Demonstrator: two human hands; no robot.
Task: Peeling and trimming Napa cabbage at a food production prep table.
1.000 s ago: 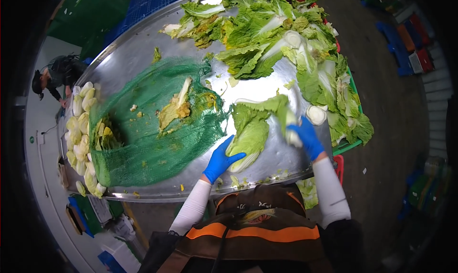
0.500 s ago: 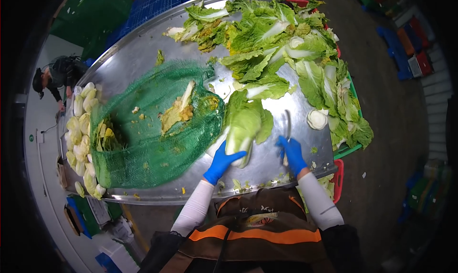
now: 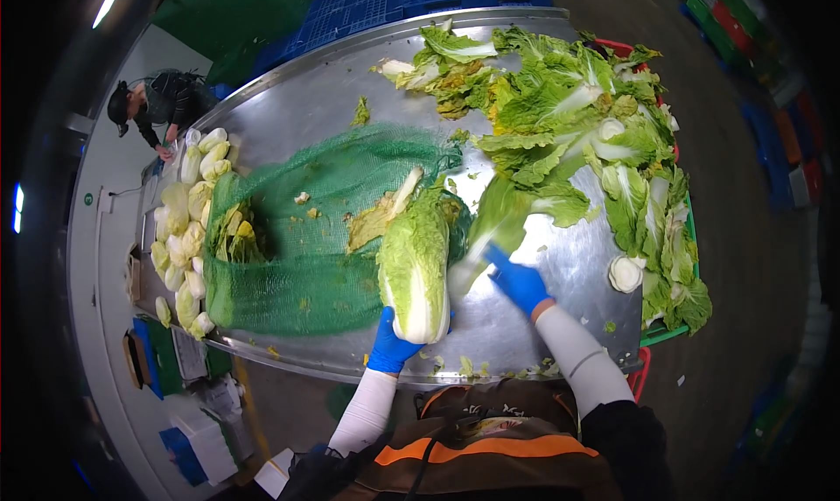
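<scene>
We held a whole napa cabbage, pale at the base and green at the leaf tips, lying lengthwise near the near edge of the stainless steel tabletop, its leafy end pointing away from us and resting at the right edge of the green mesh net sack. Our left hand in a blue glove cupped the white stem end from below, fingers closed around it. Our right hand, also blue-gloved, gripped a loose outer leaf just beside the cabbage; the blur there kept us from telling whether anything else was in that hand.

We judged the head fairly heavy and firm at the stem, yet soft, brittle and likely damp toward the leaves, so the solid base looked the safest place to grasp it.

A few cabbage scraps lay on the net. A heap of stripped green leaves covered the far right corner and right edge, with a cut white stump near that edge. Trimmed pale cabbages lined the left edge. Beyond the far left corner a person in dark clothes bent over.
</scene>
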